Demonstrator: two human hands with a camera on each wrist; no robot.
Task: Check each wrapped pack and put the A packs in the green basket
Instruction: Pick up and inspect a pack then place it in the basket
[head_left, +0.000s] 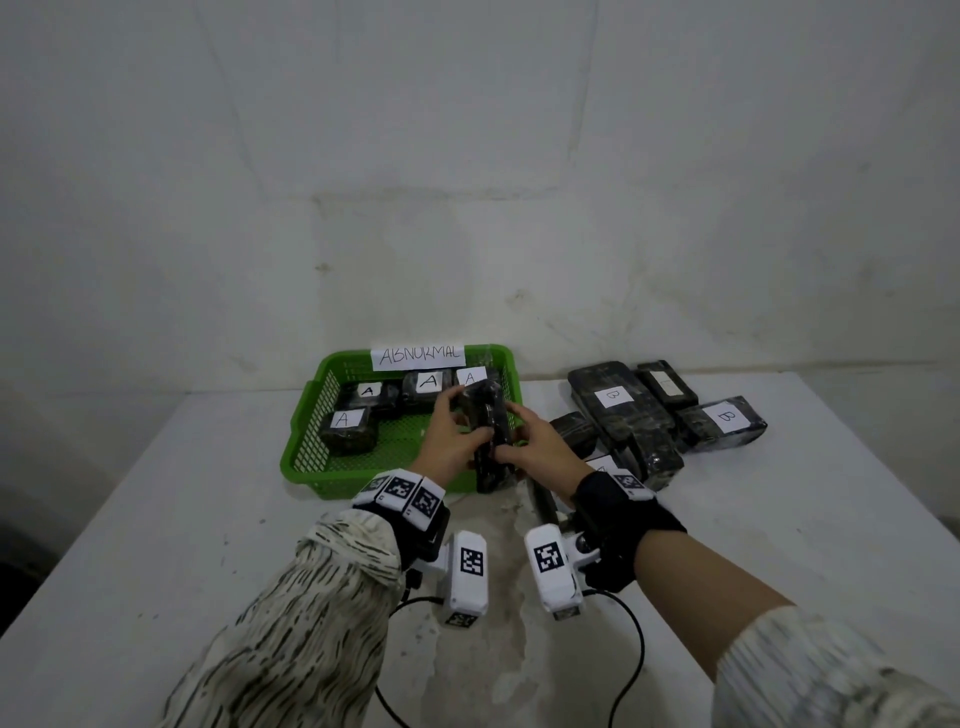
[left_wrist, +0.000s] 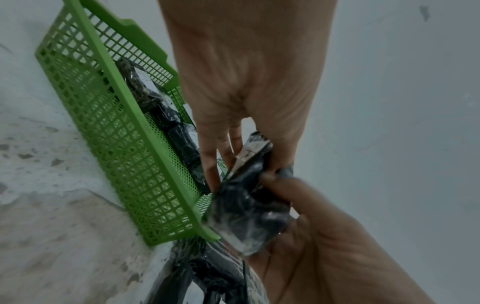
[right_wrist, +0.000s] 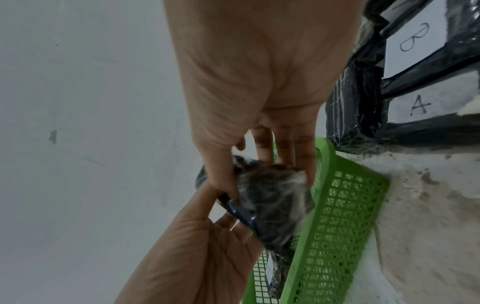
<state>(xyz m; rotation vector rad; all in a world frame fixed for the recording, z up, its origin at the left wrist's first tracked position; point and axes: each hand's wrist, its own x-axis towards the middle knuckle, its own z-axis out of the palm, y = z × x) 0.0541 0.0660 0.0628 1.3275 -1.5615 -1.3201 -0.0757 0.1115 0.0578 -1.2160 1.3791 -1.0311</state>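
Black film, glossy and wrinkled, wraps the pack (head_left: 485, 434) now held on edge above the right end of the green basket (head_left: 311, 447). Left hand (head_left: 452, 436) grips its upper end, fingers curled over the top; right hand (head_left: 535, 441) holds the lower part, thumb and fingers pinching opposite faces. In the left wrist view a white label (left_wrist: 249, 152) shows on the side turned away from the head camera; the letter is not readable.

Basket contents: four packs with A labels (head_left: 430, 381) face up, and a paper sign (head_left: 418, 356) on the far rim. On the surface (head_left: 779, 519) to the right lies a pile of packs, two showing B labels (head_left: 613, 396); the right wrist view also shows an A label (right_wrist: 419, 106) in that pile.

Handling estimate: the block looks rigid and fairly dense under the film, not fragile. The wrap is likely slippery, so hold across the two broad faces, not by loose film at the corners. Keep both hands on while turning the label to view.
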